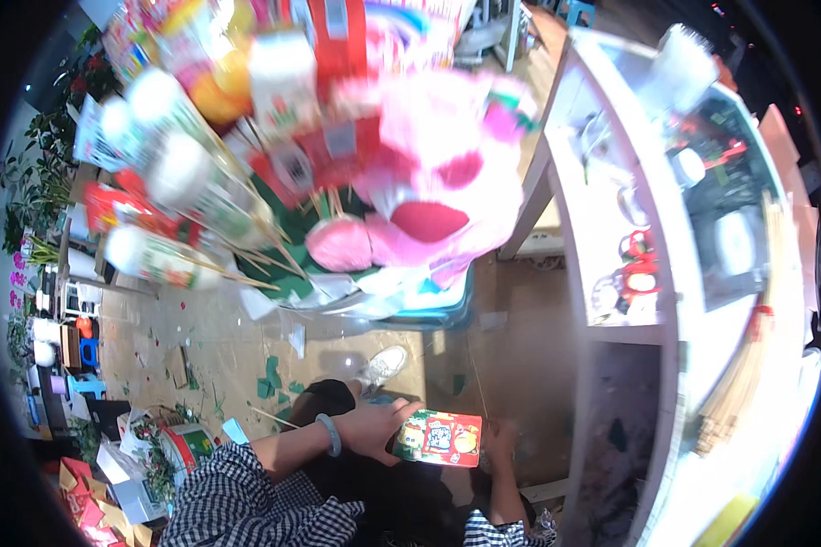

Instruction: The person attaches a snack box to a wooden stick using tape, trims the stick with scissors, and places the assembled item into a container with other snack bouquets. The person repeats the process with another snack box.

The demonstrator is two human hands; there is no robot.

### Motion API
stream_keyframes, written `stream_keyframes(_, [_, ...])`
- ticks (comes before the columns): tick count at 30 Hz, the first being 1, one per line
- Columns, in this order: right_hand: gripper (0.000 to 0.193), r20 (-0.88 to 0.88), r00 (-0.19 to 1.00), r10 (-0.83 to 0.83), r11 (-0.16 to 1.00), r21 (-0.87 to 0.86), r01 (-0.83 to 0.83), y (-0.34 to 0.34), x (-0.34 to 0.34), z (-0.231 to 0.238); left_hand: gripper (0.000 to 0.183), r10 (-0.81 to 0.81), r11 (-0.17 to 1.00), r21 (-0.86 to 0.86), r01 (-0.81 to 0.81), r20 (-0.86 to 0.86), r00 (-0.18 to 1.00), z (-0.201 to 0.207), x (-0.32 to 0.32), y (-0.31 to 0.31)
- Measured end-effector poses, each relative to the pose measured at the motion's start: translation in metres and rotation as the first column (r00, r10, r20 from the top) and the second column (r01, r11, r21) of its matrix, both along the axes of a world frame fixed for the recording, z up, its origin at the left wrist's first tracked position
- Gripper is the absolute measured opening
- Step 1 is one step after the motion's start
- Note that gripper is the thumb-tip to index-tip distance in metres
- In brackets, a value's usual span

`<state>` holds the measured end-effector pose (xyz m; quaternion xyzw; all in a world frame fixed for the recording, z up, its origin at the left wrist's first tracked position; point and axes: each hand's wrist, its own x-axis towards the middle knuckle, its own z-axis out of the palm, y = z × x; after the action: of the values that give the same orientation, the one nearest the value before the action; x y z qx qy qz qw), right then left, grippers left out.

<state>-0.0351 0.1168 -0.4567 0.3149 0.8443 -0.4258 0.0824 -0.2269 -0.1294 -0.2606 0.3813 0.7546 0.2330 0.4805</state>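
My left hand (372, 428) grips the left end of a small colourful snack packet (440, 438), red and green. A pale green bracelet sits on that wrist. My right hand (499, 441) is at the packet's right end, fingers curled on it. Both hands are low, over my lap and the floor. Above them looms a large bouquet arrangement: a pink plush toy (438, 173) and several white-capped bottles (178, 169) and snack packets mounted on thin wooden sticks, set in green wrapping.
A white shelving unit (666, 273) stands on the right, with red tape holders and bundles of wooden sticks. Green paper scraps litter the brown floor (228, 346). A white shoe (383, 365) shows below the bouquet. Boxes and red packaging lie bottom left.
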Motion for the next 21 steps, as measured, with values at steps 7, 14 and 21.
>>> stream_keyframes(7, [0.017,-0.070,0.970,-0.234,0.578,-0.812,0.080,-0.012,0.044,0.136,0.102,0.180,0.937,0.314,-0.156,-0.051,0.982,0.116,-0.021,0.019])
stream_keyframes(14, [0.025,-0.347,0.822,-0.452,0.734,-0.668,0.121,-0.015,0.066,0.263,0.110,0.052,0.706,0.589,-0.393,0.511,0.858,0.157,-0.031,0.095])
stream_keyframes(21, [0.011,-0.540,0.713,-0.447,0.895,-0.255,0.367,-0.039,0.085,0.341,0.099,0.020,0.619,0.785,0.010,-0.028,0.999,0.204,0.018,0.117])
